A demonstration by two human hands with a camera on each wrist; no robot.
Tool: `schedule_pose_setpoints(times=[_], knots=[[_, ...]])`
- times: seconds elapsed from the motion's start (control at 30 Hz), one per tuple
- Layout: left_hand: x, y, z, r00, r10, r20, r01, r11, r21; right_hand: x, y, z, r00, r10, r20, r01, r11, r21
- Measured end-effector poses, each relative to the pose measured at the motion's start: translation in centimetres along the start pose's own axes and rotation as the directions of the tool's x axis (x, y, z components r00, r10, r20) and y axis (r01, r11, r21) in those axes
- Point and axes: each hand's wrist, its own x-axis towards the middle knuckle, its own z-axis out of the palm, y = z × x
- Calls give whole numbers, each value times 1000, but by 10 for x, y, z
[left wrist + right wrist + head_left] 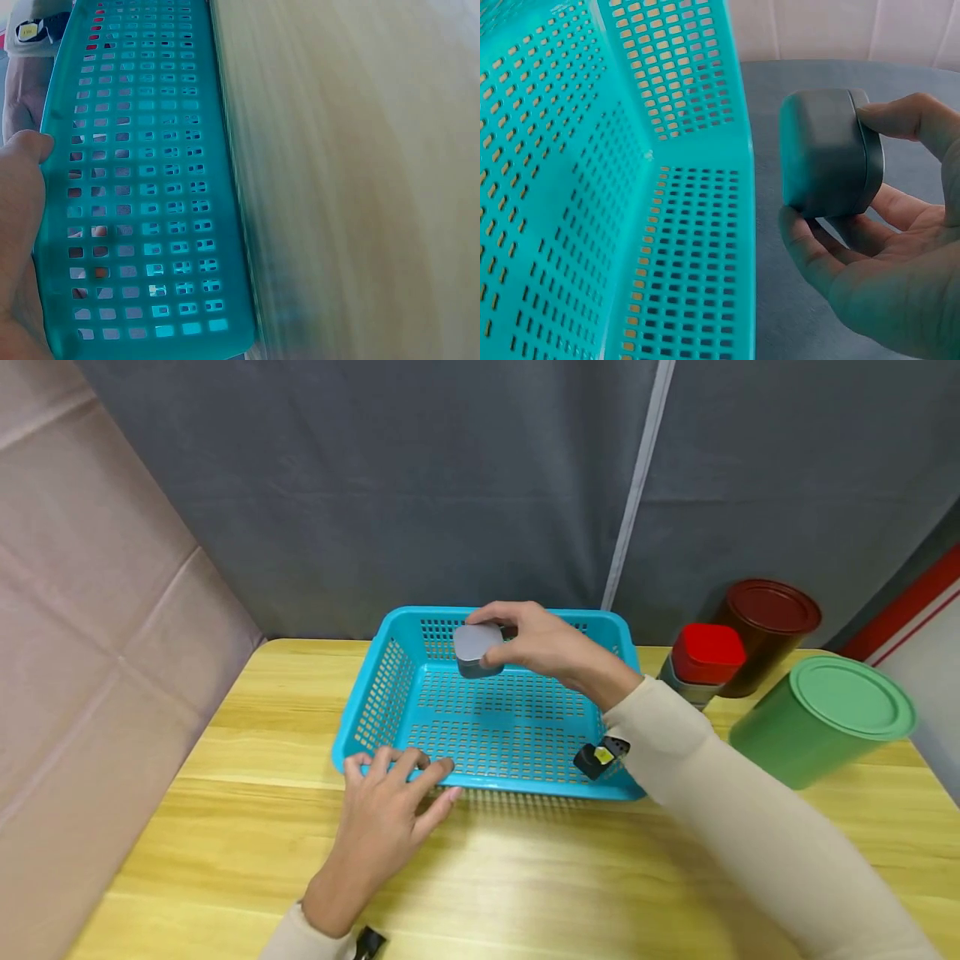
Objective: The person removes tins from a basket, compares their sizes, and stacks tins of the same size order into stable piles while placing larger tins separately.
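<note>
A turquoise plastic basket (487, 783) with slotted walls stands on the wooden table. Over its near rim, toward the left corner, my left hand (386, 814) curls its fingers, thumb on the outer side; in the left wrist view the thumb (34, 146) lies at the rim. Above the basket's far part, my right hand (536, 643) pinches a small dark grey rounded-square container with a lighter grey top (477, 643). The right wrist view shows that container (829, 154) between thumb and fingers, apart from the basket wall (697, 247).
Right of the basket stand a red-lidded container (708, 653), a dark red-brown canister (772, 610) and a green canister (825, 718), some partly behind my right arm. A grey curtain (412, 485) hangs behind the table (225, 827); a pale padded wall (90, 610) borders the left.
</note>
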Motion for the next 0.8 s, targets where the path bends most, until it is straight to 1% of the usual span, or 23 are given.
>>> schedule_pose_setpoints(times=[0.33,0.53,0.8], knots=[[-1,-1,0,1000,-8,7,8,1000,-3,-27,2,-21,997,11,-77,-13,1000,-25],[0,-1,0,1000,-8,10,8,1000,-1,-42,4,-35,994,20,-110,-24,999,-36],[0,0,1,1000,-11,8,11,1000,0,-74,6,-61,989,26,-148,-38,996,-81]])
